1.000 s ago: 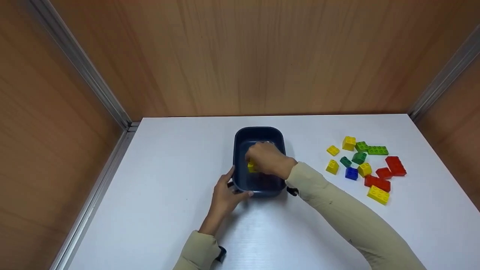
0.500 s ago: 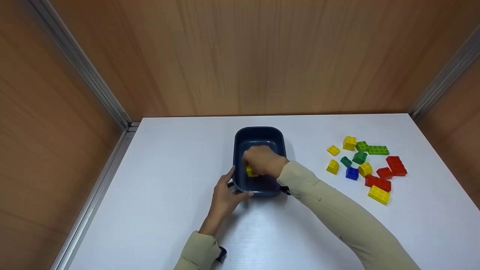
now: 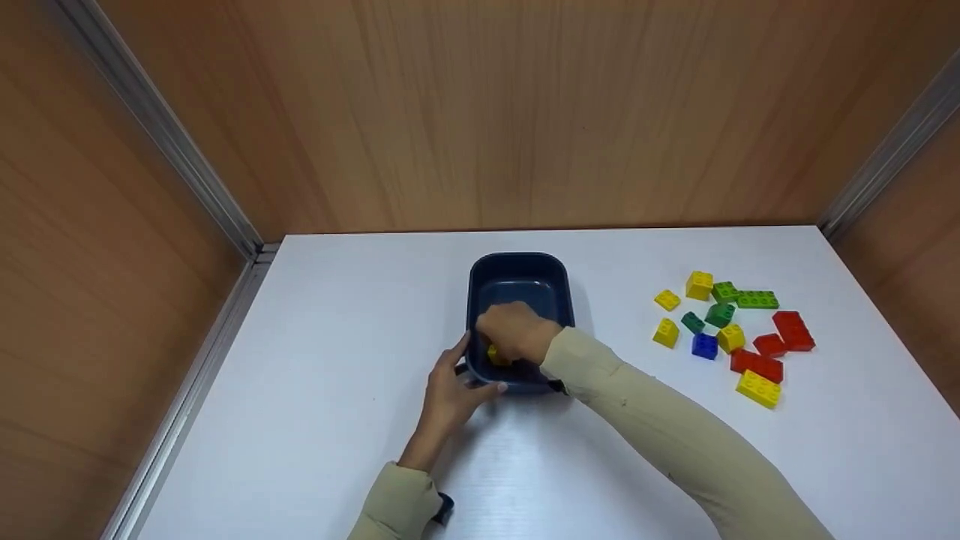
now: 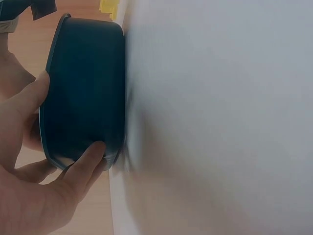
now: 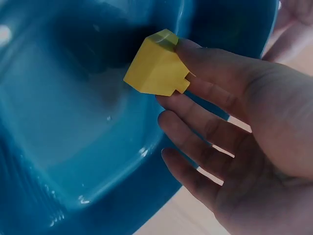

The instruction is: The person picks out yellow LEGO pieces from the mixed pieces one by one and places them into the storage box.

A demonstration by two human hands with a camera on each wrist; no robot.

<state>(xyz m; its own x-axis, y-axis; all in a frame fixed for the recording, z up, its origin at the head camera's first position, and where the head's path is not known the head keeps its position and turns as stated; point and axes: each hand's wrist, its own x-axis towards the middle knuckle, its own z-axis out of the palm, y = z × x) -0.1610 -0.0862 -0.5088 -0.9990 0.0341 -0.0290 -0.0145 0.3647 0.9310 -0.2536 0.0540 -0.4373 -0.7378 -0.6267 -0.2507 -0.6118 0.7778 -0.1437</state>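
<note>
My left hand grips a dark blue rectangular container at its near left corner, thumb at the front rim and fingers along the left side. In the left wrist view the container stands on the table with the fingers round its end. My right hand reaches down inside it. Between thumb and fingertips that hand pinches a yellow toy brick, close to the container's floor; whether the brick touches the floor, I cannot tell. In the head view, the hand partly covers this brick.
Several loose toy bricks lie to the right on the white table, among them a blue brick, a long red brick and a flat lime green brick. A wood panel stands along the table's back edge.
The right hand has moved toward me and slightly left inside the container, carrying the yellow brick. The left hand and the container have stayed in place.
</note>
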